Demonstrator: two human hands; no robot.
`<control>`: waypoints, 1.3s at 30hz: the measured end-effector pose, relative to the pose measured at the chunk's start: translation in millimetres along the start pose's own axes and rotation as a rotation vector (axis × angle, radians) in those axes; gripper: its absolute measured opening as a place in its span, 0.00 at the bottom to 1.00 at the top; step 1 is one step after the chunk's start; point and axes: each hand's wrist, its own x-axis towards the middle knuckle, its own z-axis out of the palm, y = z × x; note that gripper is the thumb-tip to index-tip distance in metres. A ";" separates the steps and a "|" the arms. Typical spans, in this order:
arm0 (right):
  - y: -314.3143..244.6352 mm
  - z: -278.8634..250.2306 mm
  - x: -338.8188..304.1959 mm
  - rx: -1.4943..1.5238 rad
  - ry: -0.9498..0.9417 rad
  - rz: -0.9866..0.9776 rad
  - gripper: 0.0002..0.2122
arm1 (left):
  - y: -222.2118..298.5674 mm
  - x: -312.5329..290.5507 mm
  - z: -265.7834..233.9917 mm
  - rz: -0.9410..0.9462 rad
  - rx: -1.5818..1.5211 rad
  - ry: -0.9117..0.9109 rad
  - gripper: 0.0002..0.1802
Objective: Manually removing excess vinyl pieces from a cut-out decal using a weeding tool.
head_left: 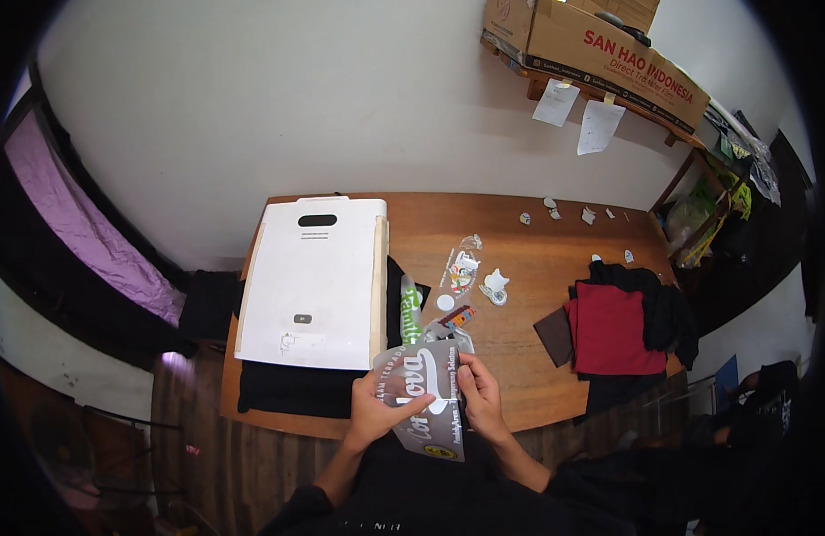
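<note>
1. While both hands meet at the near edge of the wooden table (538,268), the left hand (377,411) and the right hand (480,397) pinch one glossy, translucent grey transfer sheet (426,397) with white printed lettering; the left thumb presses on its face and the right fingers curl round its right edge.
2. Just beyond that sheet, on the table, lie a few smaller film cut-outs (462,272): one green strip, one clear multicoloured piece, one small round white one and one white shaped piece.
3. Left of the sheet sits one flat, smooth white rectangular panel (314,281), resting on black fabric (287,389) that hangs over the table's near edge.
4. Right of the sheet, one pile of folded cloth (618,330) shows a dark red piece over black ones.
5. Far from the sheet, near the table's back edge, several tiny white scraps (555,213) are scattered.
6. Beyond the table, one cardboard box (600,45) rests on a wooden shelf, with two paper slips hanging below it.
</note>
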 end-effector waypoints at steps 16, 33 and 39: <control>2.0 0.1 2.8 0.025 0.029 -0.013 0.14 | 0.1 -0.6 0.9 -0.053 -0.043 -0.025 0.30; -7.1 2.3 9.1 0.020 0.076 -0.027 0.14 | -8.0 -5.5 6.0 -0.064 -0.099 -0.035 0.29; -17.3 -5.8 19.2 -0.006 0.037 -0.140 0.13 | -7.3 -7.7 7.3 -0.034 -0.070 -0.067 0.28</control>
